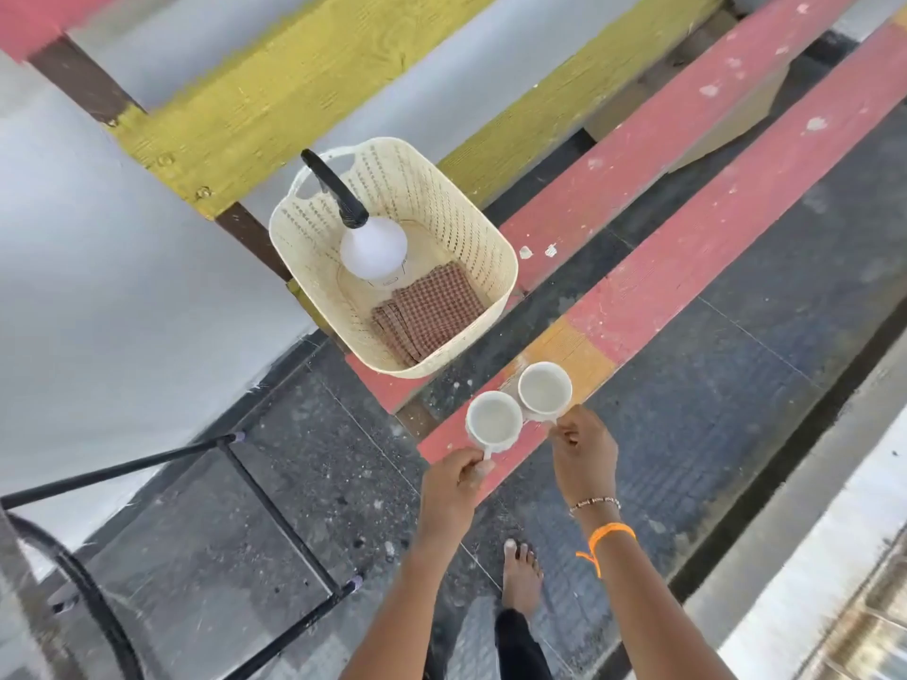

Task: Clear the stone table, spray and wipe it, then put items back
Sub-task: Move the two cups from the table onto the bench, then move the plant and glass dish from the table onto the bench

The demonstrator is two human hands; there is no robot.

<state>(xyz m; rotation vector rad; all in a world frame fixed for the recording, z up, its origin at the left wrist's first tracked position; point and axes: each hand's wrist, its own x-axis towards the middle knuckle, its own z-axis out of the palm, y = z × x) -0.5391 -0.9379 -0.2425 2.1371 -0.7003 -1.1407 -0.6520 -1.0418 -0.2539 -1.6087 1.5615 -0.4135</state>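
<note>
Two cups [494,421] [545,391], one per hand [454,478] [584,451]; one basket [483,228].

Both forearms bare, no sleeves in view. Left hand [454,480], lower centre of frame: no rings or bands visible. Right hand [584,456], just right of it: thin beaded bracelet [595,504] w/ small light & dark beads at the wrist, and below that an orange thread band [611,533], knotted, loose ends trailing off toward lower left. Bottom centre of frame: one bare foot [521,579], toenails showing, w/ black trouser leg [518,645] above the ankle.
</note>
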